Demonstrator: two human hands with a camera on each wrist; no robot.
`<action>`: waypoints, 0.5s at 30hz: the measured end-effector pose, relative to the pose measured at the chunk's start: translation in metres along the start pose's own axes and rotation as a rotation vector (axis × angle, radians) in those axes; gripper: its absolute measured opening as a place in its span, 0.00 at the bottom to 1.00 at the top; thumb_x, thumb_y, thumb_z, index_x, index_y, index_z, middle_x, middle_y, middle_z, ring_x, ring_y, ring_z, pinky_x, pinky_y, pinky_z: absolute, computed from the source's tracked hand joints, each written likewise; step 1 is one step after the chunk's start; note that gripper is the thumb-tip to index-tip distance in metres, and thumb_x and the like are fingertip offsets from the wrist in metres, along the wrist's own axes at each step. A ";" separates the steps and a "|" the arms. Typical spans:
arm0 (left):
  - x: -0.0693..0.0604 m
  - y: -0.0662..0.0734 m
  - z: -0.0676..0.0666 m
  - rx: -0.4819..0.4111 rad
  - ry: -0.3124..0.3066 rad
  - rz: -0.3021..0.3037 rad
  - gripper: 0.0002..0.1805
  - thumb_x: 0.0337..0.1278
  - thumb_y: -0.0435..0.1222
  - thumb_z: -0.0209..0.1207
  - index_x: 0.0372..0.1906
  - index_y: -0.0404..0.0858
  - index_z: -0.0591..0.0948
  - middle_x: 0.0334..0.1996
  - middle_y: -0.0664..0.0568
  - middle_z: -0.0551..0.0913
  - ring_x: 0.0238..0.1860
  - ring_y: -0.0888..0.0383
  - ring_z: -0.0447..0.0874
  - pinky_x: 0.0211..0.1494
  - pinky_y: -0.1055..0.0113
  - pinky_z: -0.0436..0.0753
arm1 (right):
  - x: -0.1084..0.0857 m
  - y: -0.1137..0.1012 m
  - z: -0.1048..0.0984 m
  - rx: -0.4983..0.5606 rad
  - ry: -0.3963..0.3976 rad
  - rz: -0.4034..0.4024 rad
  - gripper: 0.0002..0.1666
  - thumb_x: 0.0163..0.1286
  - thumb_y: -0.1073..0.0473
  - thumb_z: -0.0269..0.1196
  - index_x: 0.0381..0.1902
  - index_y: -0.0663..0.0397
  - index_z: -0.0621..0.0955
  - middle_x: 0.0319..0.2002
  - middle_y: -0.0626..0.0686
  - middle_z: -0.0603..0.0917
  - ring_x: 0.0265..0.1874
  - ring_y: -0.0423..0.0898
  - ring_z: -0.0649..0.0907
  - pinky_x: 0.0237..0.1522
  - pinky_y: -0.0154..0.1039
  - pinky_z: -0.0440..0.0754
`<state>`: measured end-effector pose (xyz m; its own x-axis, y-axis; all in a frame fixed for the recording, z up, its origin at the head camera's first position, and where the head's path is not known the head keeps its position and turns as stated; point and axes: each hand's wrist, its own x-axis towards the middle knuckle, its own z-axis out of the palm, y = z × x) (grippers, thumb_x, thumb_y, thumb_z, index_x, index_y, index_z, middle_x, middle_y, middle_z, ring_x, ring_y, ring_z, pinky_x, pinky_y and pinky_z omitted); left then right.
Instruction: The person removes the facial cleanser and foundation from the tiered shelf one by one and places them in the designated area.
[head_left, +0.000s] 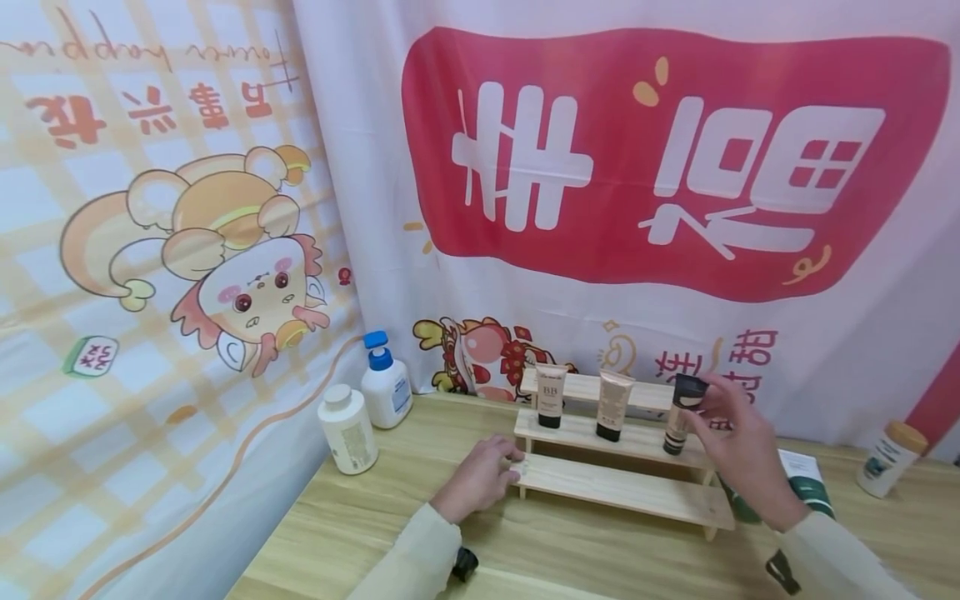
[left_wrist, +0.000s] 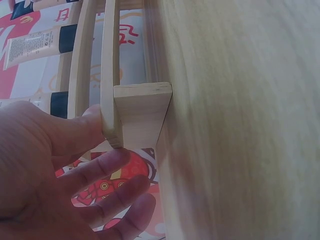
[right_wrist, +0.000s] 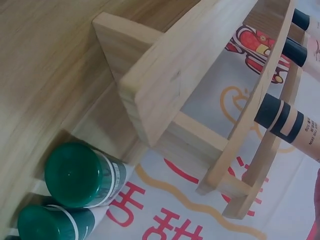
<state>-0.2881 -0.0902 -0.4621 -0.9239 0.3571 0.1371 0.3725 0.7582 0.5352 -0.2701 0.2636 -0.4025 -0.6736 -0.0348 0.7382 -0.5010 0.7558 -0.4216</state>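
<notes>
My right hand [head_left: 750, 454] pinches the black upper end of a tube [head_left: 678, 422] between thumb and fingers; its capped foot is at the right end of the middle step of a wooden rack [head_left: 622, 489], below my fingertips. I cannot tell whether it rests there. My left hand [head_left: 480, 477] pinches the left end of the bottom step. Left of the held tube, on the same step, stand a middle tube [head_left: 614, 400] and, near the left end, another reading "BB" [head_left: 551, 390]. Upside down on the cloth [head_left: 161, 29] left of the bench [head_left: 427, 437] runs "Forever happin", cut off. The left wrist view shows my thumb above the step's end and a fingertip below its corner. The right wrist view shows two green lids [right_wrist: 73, 175] beside the rack's right end, largely hidden behind my arm in the head view.
</notes>
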 end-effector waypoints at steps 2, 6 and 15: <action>0.000 0.000 0.000 -0.003 -0.002 0.001 0.14 0.56 0.35 0.62 0.49 0.43 0.80 0.58 0.49 0.73 0.58 0.49 0.69 0.62 0.55 0.71 | -0.001 -0.003 -0.002 -0.016 0.005 0.006 0.42 0.54 0.69 0.71 0.65 0.47 0.67 0.39 0.49 0.82 0.33 0.40 0.78 0.36 0.18 0.72; -0.001 0.000 0.001 -0.004 -0.002 0.006 0.14 0.56 0.34 0.62 0.49 0.43 0.80 0.59 0.48 0.73 0.59 0.49 0.69 0.62 0.54 0.71 | -0.002 -0.008 -0.011 -0.020 0.036 -0.026 0.42 0.53 0.71 0.71 0.65 0.47 0.69 0.37 0.50 0.82 0.32 0.36 0.77 0.33 0.22 0.73; 0.000 -0.002 0.002 0.000 0.001 -0.004 0.15 0.56 0.35 0.62 0.50 0.44 0.80 0.58 0.50 0.73 0.59 0.50 0.69 0.62 0.55 0.71 | -0.015 -0.006 -0.042 -0.046 0.063 -0.064 0.47 0.48 0.74 0.72 0.66 0.48 0.70 0.32 0.51 0.82 0.31 0.27 0.75 0.36 0.16 0.70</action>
<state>-0.2892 -0.0906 -0.4652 -0.9256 0.3535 0.1353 0.3684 0.7596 0.5360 -0.2346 0.2867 -0.3887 -0.6051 -0.0436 0.7949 -0.5153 0.7826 -0.3493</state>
